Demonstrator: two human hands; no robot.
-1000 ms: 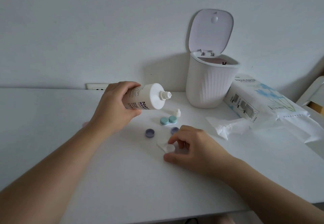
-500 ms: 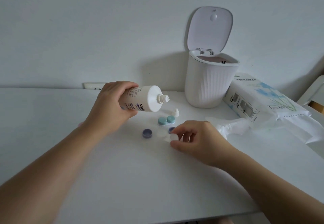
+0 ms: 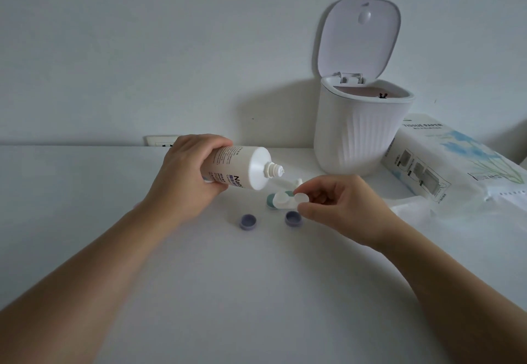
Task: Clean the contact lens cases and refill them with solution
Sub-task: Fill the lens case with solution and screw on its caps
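Note:
My left hand (image 3: 185,178) grips a white solution bottle (image 3: 242,168), uncapped and tilted with its nozzle pointing right and slightly down. My right hand (image 3: 339,206) pinches a white lens case (image 3: 288,199) by its right well, lifted just under the nozzle. Behind it a teal-capped lens case (image 3: 270,201) lies on the table, mostly hidden. Two purple caps (image 3: 247,221) (image 3: 293,218) lie open side up in front. The bottle's small white cap (image 3: 298,182) stands behind the case.
A white ribbed bin (image 3: 353,141) with its lid up stands at the back right. Beside it lies a tissue pack (image 3: 445,164), with a loose tissue (image 3: 413,206) drawn out on the white table (image 3: 256,292). A wall socket (image 3: 158,141) sits behind my left hand.
My right hand has picked the white lens case off the table and raised it toward the bottle's nozzle. The bottle has tilted a little further down.

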